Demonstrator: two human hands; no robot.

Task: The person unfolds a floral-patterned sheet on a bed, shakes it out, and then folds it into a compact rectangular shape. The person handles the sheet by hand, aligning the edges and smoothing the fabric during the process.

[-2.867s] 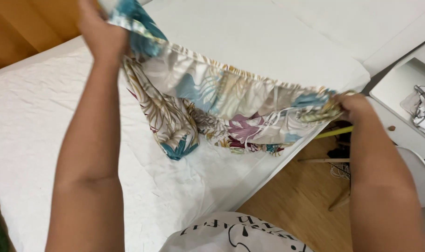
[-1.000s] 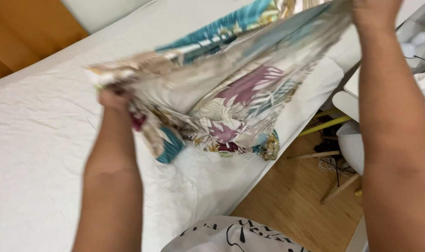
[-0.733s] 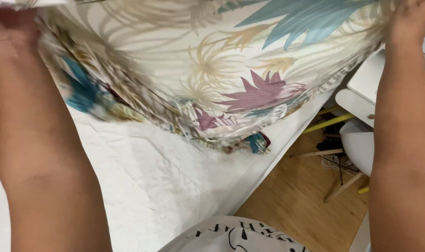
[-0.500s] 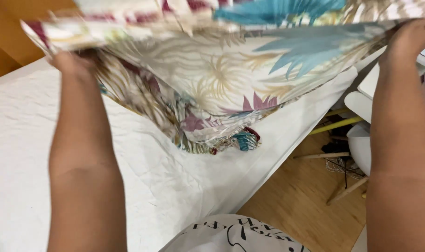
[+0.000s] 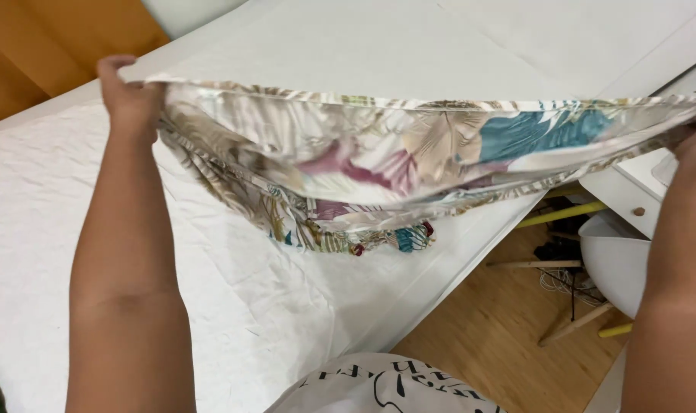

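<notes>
White quilted bed (image 5: 73, 229) fills most of view; wooden floor (image 5: 478, 336) at right; white chair (image 5: 631, 268) there; floral cloth (image 5: 409, 160) stretched above bed; left hand (image 5: 130, 95) clenched on one corner; right hand (image 5: 695, 145) grips the other.

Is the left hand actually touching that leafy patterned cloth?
Touching. The head view shows the left hand gripping a corner of the patterned cloth.

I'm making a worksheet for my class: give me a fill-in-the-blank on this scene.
1. Both hands hold up a leaf-patterned ____ by its edge.
2. The left hand grips one corner; the ____ hand grips the other.
3. Below lies a ____ bed sheet.
4. The floor is made of ____.

Missing: cloth; right; white; wood
</notes>
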